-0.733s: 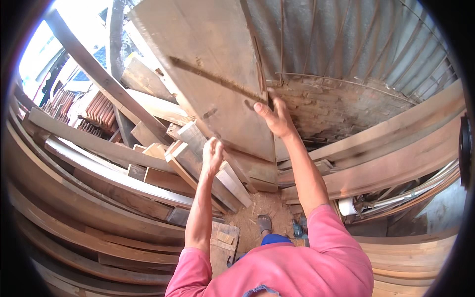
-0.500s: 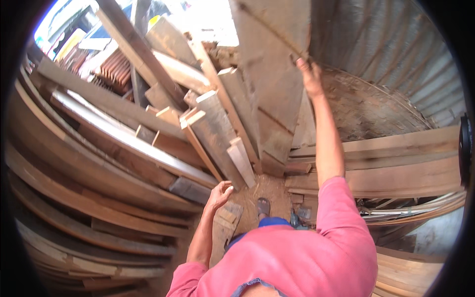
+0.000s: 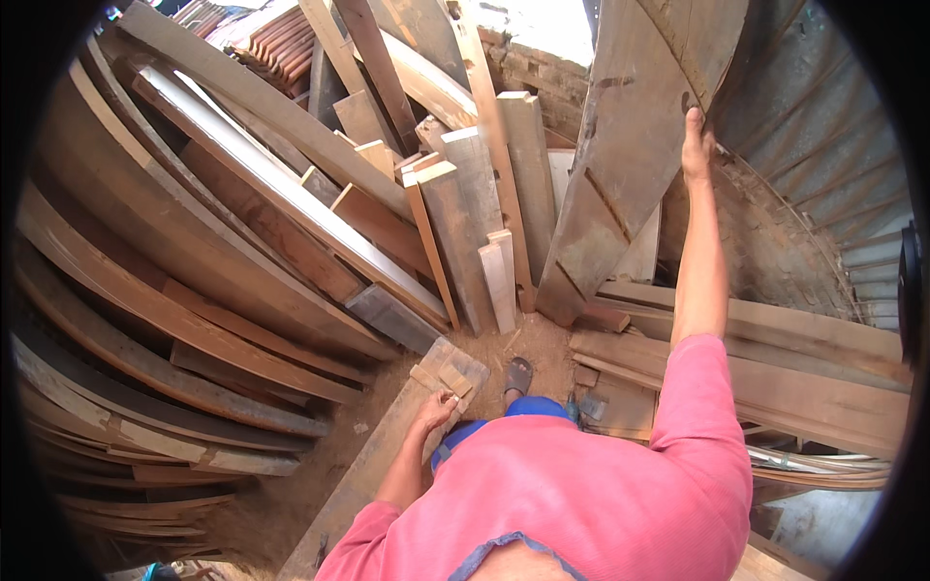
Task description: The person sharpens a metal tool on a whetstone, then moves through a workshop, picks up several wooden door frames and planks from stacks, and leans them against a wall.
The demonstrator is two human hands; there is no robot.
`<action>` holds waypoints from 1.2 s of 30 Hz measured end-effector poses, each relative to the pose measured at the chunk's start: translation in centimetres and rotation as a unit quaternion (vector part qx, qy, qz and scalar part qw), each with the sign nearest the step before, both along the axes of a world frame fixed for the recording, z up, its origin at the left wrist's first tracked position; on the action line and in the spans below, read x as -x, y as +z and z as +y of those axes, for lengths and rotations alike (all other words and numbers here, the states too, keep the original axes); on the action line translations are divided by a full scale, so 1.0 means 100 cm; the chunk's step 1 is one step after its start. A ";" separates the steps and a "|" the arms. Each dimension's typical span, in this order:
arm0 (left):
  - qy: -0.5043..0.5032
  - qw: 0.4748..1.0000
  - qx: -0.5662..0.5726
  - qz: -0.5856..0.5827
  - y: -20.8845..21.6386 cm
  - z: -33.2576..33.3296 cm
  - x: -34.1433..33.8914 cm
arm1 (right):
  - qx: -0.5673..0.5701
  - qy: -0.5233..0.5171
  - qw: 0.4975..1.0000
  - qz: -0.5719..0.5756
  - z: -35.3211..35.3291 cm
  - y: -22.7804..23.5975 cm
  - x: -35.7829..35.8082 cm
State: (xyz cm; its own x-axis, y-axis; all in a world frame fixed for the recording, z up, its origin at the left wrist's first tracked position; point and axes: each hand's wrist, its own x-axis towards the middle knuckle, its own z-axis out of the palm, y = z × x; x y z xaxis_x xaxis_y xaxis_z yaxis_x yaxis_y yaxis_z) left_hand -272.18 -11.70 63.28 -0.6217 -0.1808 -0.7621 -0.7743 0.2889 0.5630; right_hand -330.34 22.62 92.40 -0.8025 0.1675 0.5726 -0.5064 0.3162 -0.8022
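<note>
Wide dark-streaked plank [image 3: 625,145]: tilted, top cut off by view's edge. Right hand [image 3: 697,150]: at plank's right edge, fingers blurred, grip cannot be told. Left hand [image 3: 436,412]: below-left of plank, fingers curled, palm hidden, hold unclear.

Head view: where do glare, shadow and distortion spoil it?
Head view, top: glare whites out the opening; head view, left: fisheye bows the stacked boards; head view, right: the metal sheet is dim, and the right hand looks slightly soft.
</note>
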 end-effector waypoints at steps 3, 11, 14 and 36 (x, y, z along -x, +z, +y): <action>0.022 0.998 0.026 0.044 -0.021 -0.018 -0.009 | -0.024 -0.018 1.000 -0.001 -0.037 0.011 -0.020; 0.044 0.997 0.053 0.032 0.025 -0.018 0.028 | 0.012 0.057 0.996 -0.060 0.007 -0.013 0.005; 0.033 0.998 0.034 0.050 0.012 -0.018 0.031 | 0.008 0.071 0.989 -0.127 0.007 -0.018 -0.006; -0.018 0.786 -0.293 0.544 0.292 0.104 0.412 | -0.024 0.171 0.982 -0.083 0.024 0.009 -0.216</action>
State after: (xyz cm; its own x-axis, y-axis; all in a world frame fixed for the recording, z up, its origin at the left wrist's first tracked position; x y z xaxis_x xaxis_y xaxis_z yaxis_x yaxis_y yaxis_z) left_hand -313.35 -1.25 92.48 -0.9597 0.0356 0.2788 0.2610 -0.2552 0.9310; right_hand -308.75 24.97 93.31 -0.8899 -0.1516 0.4303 -0.4535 0.1903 -0.8707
